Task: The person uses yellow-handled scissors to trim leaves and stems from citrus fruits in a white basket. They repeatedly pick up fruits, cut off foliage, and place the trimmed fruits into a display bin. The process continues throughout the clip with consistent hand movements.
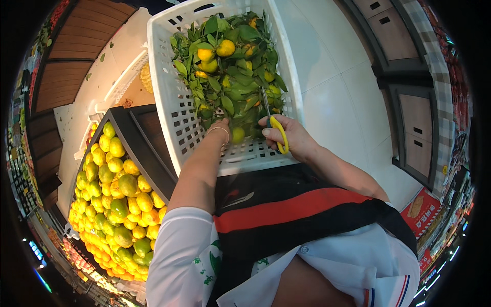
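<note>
A white plastic crate (163, 96) stands before me, holding green leafy sprigs (241, 82) with yellow-orange citrus fruits (225, 48) among them. My right hand (285, 134) grips scissors with yellow and dark handles (283, 134), their blades pointing into the leaves near the crate's right side. Inside the crate's near left part is my left hand (219, 128), its fingers partly hidden at the leaves; whether they hold a sprig cannot be told. A yellow-green fruit (238, 135) lies between my hands, close to the crate's near wall.
To the left, a dark-framed display stand (142, 142) bears a heap of green and yellow citrus (119, 184). Another white crate (124, 78) stands beyond it. Wooden-panelled stands (78, 50) are at far left, dark-framed cabinets (412, 119) at right, past the tiled floor (337, 99).
</note>
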Action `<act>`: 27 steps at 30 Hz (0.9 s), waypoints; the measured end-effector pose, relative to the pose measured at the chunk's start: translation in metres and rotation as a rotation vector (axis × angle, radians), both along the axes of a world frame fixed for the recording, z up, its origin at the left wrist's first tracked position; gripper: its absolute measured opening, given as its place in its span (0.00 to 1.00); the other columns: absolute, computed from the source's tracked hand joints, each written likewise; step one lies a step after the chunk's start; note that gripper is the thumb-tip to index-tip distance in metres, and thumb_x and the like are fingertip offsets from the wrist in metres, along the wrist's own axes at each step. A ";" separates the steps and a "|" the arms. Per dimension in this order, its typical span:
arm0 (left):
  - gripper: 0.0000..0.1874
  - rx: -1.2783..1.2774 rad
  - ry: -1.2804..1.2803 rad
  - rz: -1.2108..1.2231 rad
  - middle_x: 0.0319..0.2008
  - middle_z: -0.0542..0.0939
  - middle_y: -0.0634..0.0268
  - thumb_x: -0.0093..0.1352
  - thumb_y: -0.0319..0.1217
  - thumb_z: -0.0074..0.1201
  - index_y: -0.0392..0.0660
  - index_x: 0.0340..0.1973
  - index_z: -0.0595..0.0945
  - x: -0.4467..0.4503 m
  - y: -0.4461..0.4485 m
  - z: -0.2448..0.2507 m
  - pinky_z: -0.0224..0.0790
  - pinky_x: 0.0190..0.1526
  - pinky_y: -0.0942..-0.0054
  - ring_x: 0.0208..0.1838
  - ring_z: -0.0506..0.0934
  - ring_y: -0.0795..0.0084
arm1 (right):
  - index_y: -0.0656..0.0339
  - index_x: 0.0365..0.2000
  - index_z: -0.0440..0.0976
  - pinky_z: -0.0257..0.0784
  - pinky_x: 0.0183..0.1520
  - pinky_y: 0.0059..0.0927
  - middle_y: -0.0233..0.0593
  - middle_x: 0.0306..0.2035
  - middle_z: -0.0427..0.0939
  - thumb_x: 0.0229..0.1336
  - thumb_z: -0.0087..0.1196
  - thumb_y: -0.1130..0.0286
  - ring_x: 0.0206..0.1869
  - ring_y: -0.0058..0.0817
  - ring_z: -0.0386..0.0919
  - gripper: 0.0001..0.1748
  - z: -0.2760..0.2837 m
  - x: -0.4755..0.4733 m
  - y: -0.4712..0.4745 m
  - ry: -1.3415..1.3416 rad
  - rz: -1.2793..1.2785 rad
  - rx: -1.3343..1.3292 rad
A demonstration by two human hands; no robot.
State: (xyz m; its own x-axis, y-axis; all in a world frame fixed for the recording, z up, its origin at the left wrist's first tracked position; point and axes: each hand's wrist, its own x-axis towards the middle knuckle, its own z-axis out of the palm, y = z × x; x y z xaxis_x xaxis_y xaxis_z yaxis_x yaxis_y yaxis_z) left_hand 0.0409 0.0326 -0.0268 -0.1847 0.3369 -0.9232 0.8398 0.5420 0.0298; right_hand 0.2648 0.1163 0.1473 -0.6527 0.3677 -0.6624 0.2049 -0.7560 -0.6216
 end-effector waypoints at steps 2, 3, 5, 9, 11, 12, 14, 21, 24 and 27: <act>0.42 -0.063 -0.029 -0.032 0.72 0.55 0.54 0.61 0.23 0.56 0.57 0.70 0.59 -0.001 0.002 0.005 0.65 0.66 0.57 0.69 0.64 0.49 | 0.63 0.47 0.71 0.68 0.31 0.20 0.30 0.25 0.73 0.60 0.60 0.67 0.27 0.18 0.71 0.18 -0.002 0.000 -0.003 0.018 -0.007 -0.024; 0.44 -0.099 -0.043 -0.057 0.72 0.53 0.54 0.61 0.22 0.56 0.60 0.71 0.59 -0.001 0.004 0.008 0.65 0.66 0.56 0.69 0.65 0.49 | 0.63 0.47 0.71 0.68 0.31 0.20 0.30 0.25 0.72 0.60 0.60 0.67 0.26 0.18 0.71 0.18 -0.002 0.000 -0.003 0.018 -0.009 -0.021; 0.47 -0.125 -0.043 -0.133 0.69 0.55 0.52 0.55 0.33 0.65 0.63 0.69 0.61 0.003 0.010 0.014 0.64 0.65 0.56 0.68 0.64 0.48 | 0.63 0.47 0.71 0.68 0.31 0.20 0.29 0.25 0.72 0.60 0.60 0.67 0.26 0.17 0.71 0.18 -0.004 0.001 -0.003 0.041 -0.016 -0.040; 0.54 0.036 -0.051 -0.228 0.66 0.61 0.49 0.48 0.44 0.74 0.56 0.68 0.63 0.022 0.009 0.027 0.61 0.66 0.59 0.68 0.63 0.45 | 0.63 0.47 0.71 0.68 0.31 0.20 0.29 0.25 0.72 0.59 0.61 0.67 0.27 0.17 0.70 0.18 -0.004 0.003 -0.004 0.078 -0.021 -0.082; 0.55 0.113 -0.052 -0.268 0.67 0.62 0.50 0.47 0.44 0.75 0.55 0.68 0.63 0.027 0.008 0.031 0.59 0.68 0.59 0.68 0.63 0.45 | 0.63 0.48 0.71 0.68 0.31 0.20 0.29 0.26 0.72 0.59 0.61 0.68 0.27 0.17 0.70 0.19 -0.003 0.003 -0.005 0.068 -0.015 -0.087; 0.55 0.129 -0.060 -0.297 0.67 0.62 0.50 0.46 0.44 0.75 0.54 0.68 0.63 0.028 0.009 0.033 0.58 0.68 0.59 0.68 0.63 0.45 | 0.63 0.48 0.70 0.68 0.32 0.20 0.29 0.26 0.72 0.59 0.61 0.68 0.28 0.17 0.71 0.19 -0.004 0.002 -0.006 0.063 -0.011 -0.090; 0.52 0.189 -0.120 -0.252 0.67 0.63 0.48 0.46 0.42 0.75 0.50 0.65 0.67 0.021 0.010 0.036 0.59 0.67 0.61 0.67 0.65 0.47 | 0.63 0.48 0.70 0.68 0.32 0.21 0.30 0.27 0.73 0.59 0.61 0.68 0.28 0.17 0.71 0.20 -0.007 0.002 -0.007 0.047 -0.014 -0.076; 0.40 0.453 -0.806 0.890 0.51 0.77 0.58 0.51 0.35 0.70 0.40 0.58 0.70 -0.040 -0.015 0.100 0.68 0.57 0.67 0.55 0.75 0.65 | 0.63 0.53 0.66 0.71 0.36 0.22 0.35 0.38 0.75 0.59 0.61 0.67 0.34 0.18 0.73 0.25 -0.017 -0.010 -0.016 -0.057 -0.107 0.140; 0.39 0.638 -1.223 1.187 0.52 0.76 0.60 0.53 0.34 0.70 0.41 0.59 0.69 -0.042 -0.041 0.144 0.69 0.57 0.66 0.55 0.75 0.65 | 0.60 0.56 0.63 0.72 0.41 0.23 0.36 0.45 0.73 0.59 0.61 0.66 0.41 0.20 0.73 0.27 -0.011 -0.017 -0.018 -0.098 -0.158 0.234; 0.39 0.721 -1.393 1.328 0.53 0.75 0.60 0.53 0.35 0.70 0.41 0.58 0.69 -0.033 -0.055 0.172 0.68 0.59 0.64 0.56 0.75 0.64 | 0.55 0.57 0.62 0.73 0.44 0.27 0.34 0.49 0.71 0.59 0.61 0.63 0.47 0.22 0.71 0.29 0.000 -0.020 -0.013 0.126 -0.182 -0.097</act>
